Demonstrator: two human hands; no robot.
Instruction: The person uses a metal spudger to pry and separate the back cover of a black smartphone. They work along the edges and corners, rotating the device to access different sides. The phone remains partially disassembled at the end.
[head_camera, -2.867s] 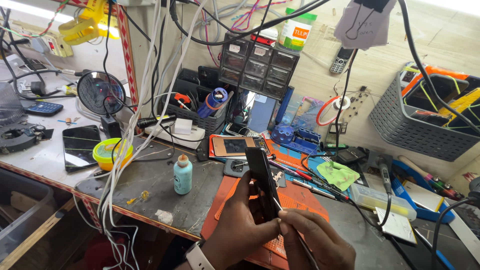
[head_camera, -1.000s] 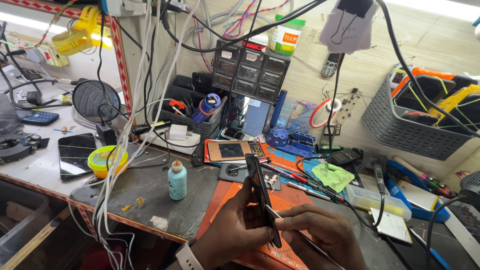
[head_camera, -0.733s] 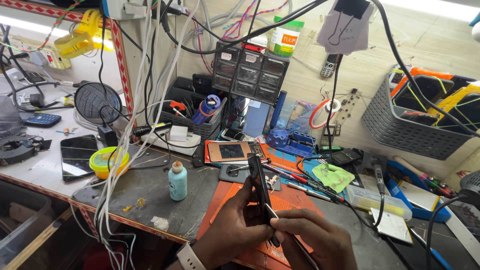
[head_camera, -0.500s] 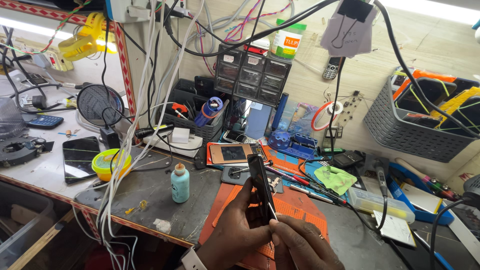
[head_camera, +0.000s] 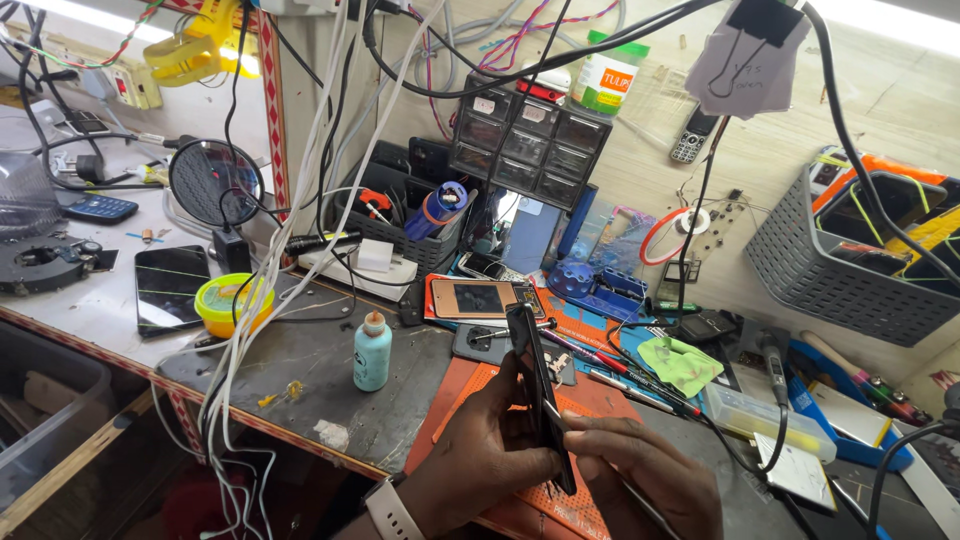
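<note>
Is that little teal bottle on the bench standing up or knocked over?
Upright: the teal bottle stands on its base, nozzle pointing up, on the workbench.

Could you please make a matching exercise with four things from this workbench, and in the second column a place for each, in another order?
Things:
1. black phone
2. small teal bottle
3. grey basket
4. yellow-green tape roll

Places:
a. hanging on the wall at the right
b. held edge-up between left hand and right hand
c. standing on the dark bench top, left of the orange mat
d. beside a dark flat screen

Pairs: 1-b, 2-c, 3-a, 4-d
</note>
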